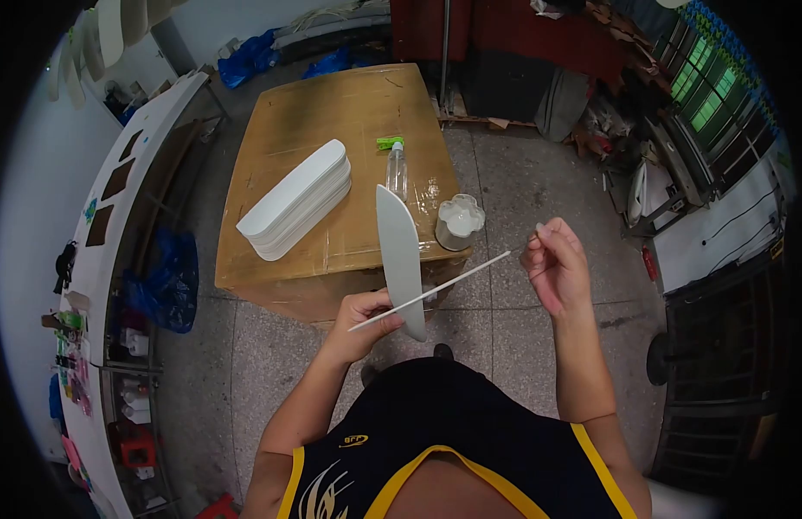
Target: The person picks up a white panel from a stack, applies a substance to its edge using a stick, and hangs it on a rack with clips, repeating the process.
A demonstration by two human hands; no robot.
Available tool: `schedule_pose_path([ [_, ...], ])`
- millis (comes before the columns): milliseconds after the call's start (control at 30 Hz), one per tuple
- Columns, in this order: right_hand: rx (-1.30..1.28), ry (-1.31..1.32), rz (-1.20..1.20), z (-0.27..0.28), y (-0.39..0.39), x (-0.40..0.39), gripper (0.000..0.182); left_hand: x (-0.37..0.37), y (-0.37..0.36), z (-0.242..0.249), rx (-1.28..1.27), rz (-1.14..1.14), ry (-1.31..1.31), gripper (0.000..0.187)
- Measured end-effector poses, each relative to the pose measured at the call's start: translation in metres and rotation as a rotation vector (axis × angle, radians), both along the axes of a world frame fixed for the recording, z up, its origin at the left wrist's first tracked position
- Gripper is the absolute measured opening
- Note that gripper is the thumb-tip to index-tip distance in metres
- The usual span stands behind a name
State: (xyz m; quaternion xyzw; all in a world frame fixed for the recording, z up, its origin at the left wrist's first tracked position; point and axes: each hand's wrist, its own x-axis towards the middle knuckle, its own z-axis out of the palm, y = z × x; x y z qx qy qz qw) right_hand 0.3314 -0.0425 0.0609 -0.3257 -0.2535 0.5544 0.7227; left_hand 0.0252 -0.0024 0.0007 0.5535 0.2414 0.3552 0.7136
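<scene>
Standing on the speckled floor, a large brown cardboard box [284, 143] has its top taped shut, its contents hidden. On it lies a stack of white panels [293, 203]. Just beyond the box's near edge, the left hand [362, 327] grips a long pale panel [399, 251] between thumb and fingers. The right hand [558, 264], well apart, has thumb and fingertips pinched together; anything between them is too small to tell. Atop the box are a clear spray bottle [397, 175], its liquid level unclear, and a scalloped white cup [453, 235], contents indistinct. A thin white stick [466, 277] crosses the gripped panel.
</scene>
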Motion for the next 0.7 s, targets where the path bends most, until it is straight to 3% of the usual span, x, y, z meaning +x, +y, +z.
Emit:
schedule_pose_path([
  [167,-0.052,0.012,0.042,-0.015,-0.008,-0.018,0.010,0.012,0.007,-0.010,-0.086,0.016,-0.091,0.021],
  [333,-0.064,0.041,0.070,-0.024,-0.014,-0.024,0.010,0.027,0.013,-0.005,-0.186,-0.030,-0.399,0.026],
  [700,-0.030,0.101,0.068,-0.032,-0.020,-0.030,0.010,0.046,0.016,0.001,-0.202,0.001,-0.517,0.026],
])
